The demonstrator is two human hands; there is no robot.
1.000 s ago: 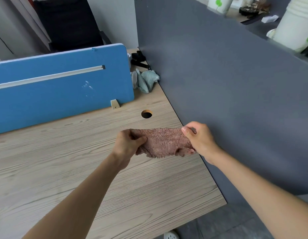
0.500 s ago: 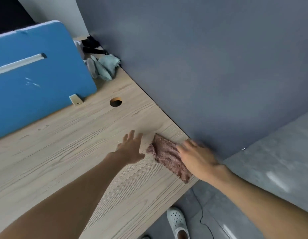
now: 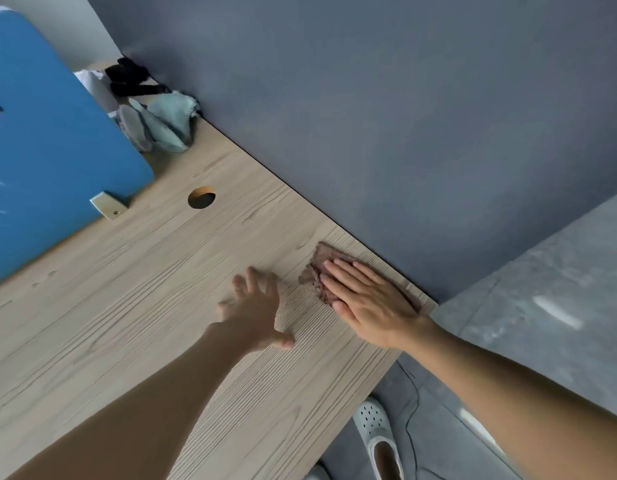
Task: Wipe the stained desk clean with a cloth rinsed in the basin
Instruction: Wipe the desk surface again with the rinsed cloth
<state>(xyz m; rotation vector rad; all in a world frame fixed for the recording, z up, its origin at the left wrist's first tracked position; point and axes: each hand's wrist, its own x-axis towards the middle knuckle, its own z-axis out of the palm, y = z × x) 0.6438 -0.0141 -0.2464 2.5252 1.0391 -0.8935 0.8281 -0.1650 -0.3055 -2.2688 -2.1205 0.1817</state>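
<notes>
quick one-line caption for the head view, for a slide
Right hand presses a brown cloth flat on the wooden desk near its edge; left hand open beside it.

Soft even daylight; left hand (image 3: 255, 306) motion-blurred, wide-angle edges warped.

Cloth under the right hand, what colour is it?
The cloth is a dusty pinkish brown, seen in the head view, pressed flat by the right hand.

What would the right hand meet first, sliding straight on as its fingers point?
Flat on the brown cloth, the right hand has bare desk ahead, near the cable hole; first obstacle is probably the pale cloths by the blue divider.
</notes>
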